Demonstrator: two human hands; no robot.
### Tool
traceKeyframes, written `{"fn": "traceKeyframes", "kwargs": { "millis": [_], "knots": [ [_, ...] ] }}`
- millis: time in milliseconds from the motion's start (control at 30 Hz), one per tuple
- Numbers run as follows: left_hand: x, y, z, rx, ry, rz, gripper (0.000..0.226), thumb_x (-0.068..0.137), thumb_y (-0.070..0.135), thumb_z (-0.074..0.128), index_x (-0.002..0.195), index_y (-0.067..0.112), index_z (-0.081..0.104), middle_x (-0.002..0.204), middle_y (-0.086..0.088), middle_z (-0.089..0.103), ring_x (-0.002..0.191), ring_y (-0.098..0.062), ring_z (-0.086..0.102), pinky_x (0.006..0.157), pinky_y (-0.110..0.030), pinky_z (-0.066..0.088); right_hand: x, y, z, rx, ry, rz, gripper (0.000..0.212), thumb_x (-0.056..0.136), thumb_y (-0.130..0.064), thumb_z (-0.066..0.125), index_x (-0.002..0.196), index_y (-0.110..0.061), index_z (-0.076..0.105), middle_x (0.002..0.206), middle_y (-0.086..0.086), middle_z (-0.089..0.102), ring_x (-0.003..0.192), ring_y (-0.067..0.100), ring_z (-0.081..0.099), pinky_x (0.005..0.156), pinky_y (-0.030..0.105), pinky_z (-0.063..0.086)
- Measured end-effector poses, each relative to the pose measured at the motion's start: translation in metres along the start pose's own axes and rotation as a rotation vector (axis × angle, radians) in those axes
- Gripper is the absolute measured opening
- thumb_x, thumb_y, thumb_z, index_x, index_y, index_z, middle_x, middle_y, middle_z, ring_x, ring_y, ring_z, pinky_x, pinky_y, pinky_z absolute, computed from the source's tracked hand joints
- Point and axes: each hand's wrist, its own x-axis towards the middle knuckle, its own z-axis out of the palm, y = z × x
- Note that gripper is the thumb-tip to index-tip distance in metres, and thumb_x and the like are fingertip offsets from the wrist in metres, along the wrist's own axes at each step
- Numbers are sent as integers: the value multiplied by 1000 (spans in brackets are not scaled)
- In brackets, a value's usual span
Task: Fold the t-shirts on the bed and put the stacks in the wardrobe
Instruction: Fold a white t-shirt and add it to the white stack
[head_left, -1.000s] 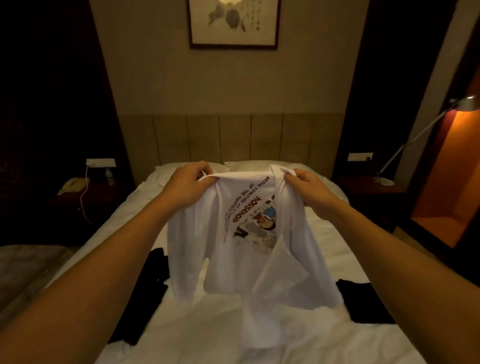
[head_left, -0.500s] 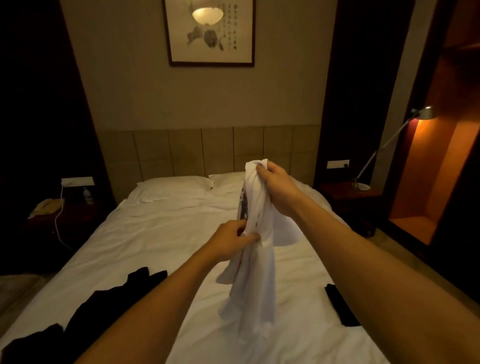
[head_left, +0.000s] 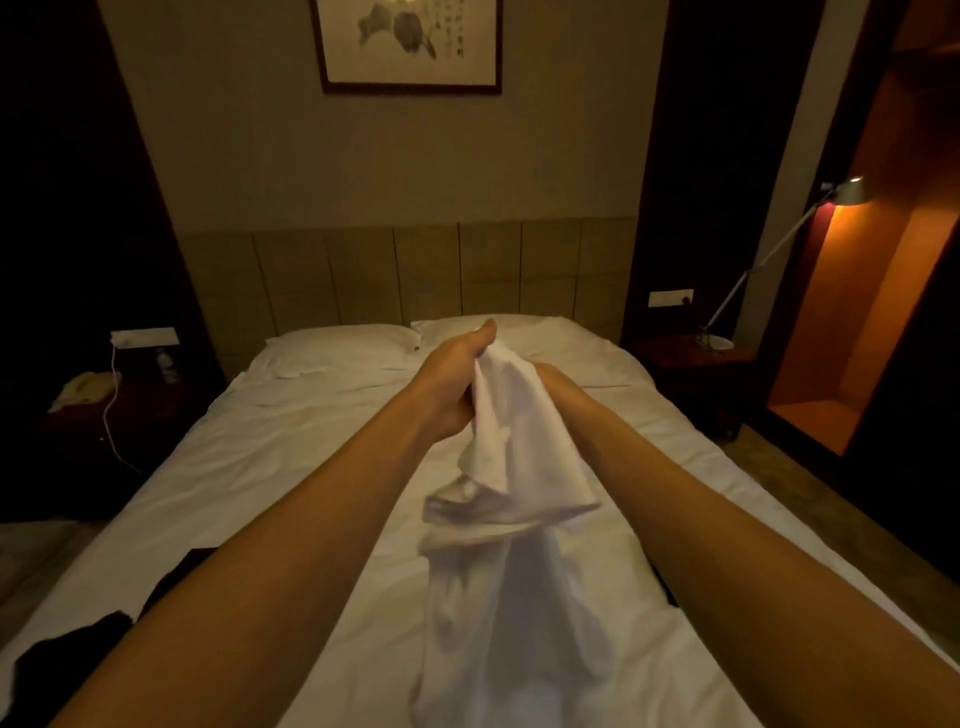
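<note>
Both hands, left hand (head_left: 449, 384) and right hand (head_left: 558, 387), grip the bunched white t-shirt (head_left: 511, 519) above the bed (head_left: 291, 457).

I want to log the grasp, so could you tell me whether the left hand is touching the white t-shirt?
Touching. The head view shows the left hand gripping the bunched top of the white t-shirt, with no gap between them.

Dim room, warm glow from lamp (head_left: 847, 189) at right, dark bowed edges, soft blur
</note>
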Motion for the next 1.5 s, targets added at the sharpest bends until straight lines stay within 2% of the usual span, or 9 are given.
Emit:
{"fn": "traceKeyframes", "kwargs": {
  "millis": [167,333,467,600,733,833,1033,1400,1500],
  "knots": [
    [5,-3,6,122,14,131,27,103,36,49,95,15,63,92,-5,72,86,-19,68,76,-30,56,-3,5,-19,43,-59,-43,83,72,-83,56,120,-16,67,116,10,70,110,30,66,99,46,52],
    [8,4,17,346,54,235,27,102,39,49,105,17,64,99,2,66,84,-7,61,67,-18,46,-5,-6,-29,-447,-5,-384,37,90,-14,60,127,-18,58,112,6,67,103,21,66,91,41,57],
    [26,-10,1,888,174,543,35,98,46,51,114,20,70,115,-2,56,112,-23,53,97,-40,47,-7,-17,-40,-355,102,-449,31,97,-4,42,114,-16,66,98,2,68,91,18,66,80,36,56],
    [30,-35,-25,1123,452,737,76,87,49,64,151,28,27,149,-7,31,138,-28,27,109,-41,29,-11,-34,-44,-301,28,-462,31,93,1,41,86,-15,66,78,2,62,71,15,59,64,30,48],
    [39,-54,-34,937,42,396,25,93,25,61,117,17,66,107,-10,66,104,-28,62,79,-34,49,-15,-46,-46,-397,-15,-456,28,89,6,41,79,-12,61,75,2,56,67,12,53,60,24,44],
    [44,-53,-52,809,112,396,20,96,19,57,81,16,71,77,-5,66,72,-18,59,65,-30,45,-11,-48,-65,-552,115,-451,19,89,1,47,97,-3,64,87,7,61,78,17,57,66,27,47],
    [47,-26,-75,928,137,465,21,99,21,54,96,18,75,87,-2,69,79,-17,62,64,-28,46,-6,-36,-96,-927,219,-366,6,92,-18,61,97,-22,60,91,-2,60,83,15,60,64,21,49],
    [38,-18,-82,1047,40,489,17,98,27,57,113,30,65,104,0,66,95,-20,62,70,-26,48,-9,-57,-81,-740,171,-361,14,93,-22,61,105,-14,60,95,0,60,87,16,59,67,24,48],
    [27,-14,-37,930,-190,522,71,83,42,75,143,38,37,132,6,53,115,-10,55,86,-22,50,-9,-71,-49,-696,89,-370,23,91,-22,64,104,-5,58,90,6,58,77,17,54,67,28,46]
  ]
}}
